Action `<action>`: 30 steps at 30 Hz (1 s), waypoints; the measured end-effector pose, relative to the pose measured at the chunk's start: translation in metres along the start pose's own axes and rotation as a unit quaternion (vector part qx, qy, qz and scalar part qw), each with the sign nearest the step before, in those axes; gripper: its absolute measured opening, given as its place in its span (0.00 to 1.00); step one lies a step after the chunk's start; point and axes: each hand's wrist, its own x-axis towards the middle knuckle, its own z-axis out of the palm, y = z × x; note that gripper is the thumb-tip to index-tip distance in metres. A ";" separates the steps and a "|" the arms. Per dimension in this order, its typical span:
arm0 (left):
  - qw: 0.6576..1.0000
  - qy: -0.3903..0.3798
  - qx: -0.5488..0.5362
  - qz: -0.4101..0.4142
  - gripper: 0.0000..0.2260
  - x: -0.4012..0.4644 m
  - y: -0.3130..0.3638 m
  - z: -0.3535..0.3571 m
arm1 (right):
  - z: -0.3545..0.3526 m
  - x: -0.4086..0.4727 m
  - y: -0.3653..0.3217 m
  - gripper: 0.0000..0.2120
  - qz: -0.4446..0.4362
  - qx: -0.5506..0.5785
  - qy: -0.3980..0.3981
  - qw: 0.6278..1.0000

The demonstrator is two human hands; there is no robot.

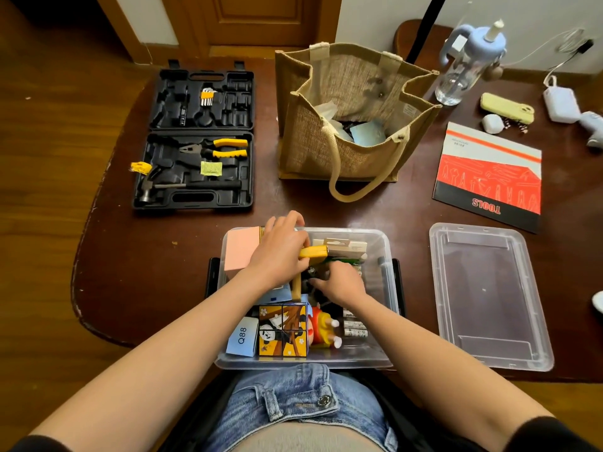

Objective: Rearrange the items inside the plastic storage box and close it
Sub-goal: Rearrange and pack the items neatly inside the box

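The clear plastic storage box (385, 256) sits open at the table's near edge. Inside it lie a pink pad (239, 252), a panda-printed cube (283, 331), a blue Q88 card (243, 337), a red and yellow toy (321, 327), batteries (355, 327) and a beige carton (346, 246). My left hand (280, 252) grips a yellow-handled tool (314, 252) over the box's far half. My right hand (339, 283) reaches into the box's middle, fingers curled on small dark items I cannot make out. The clear lid (489, 295) lies flat to the box's right.
An open black tool case (195, 141) with pliers and a hammer lies at the far left. A jute bag (352, 115) stands behind the box. A red TOOLS booklet (489, 177), a water bottle (463, 63), a yellow case and chargers sit at the right.
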 end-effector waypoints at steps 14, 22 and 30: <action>0.996 -0.041 -0.082 0.016 0.08 -0.002 -0.008 -0.015 | -0.001 -0.018 0.018 0.19 -0.012 0.011 0.065 0.998; 0.995 -0.028 -0.094 0.023 0.08 -0.003 -0.010 -0.014 | 0.005 -0.014 -0.002 0.10 -0.056 0.039 -0.086 0.994; 0.997 -0.031 -0.068 0.035 0.09 -0.003 -0.012 -0.014 | 0.006 0.000 -0.013 0.07 0.169 0.240 -0.260 0.920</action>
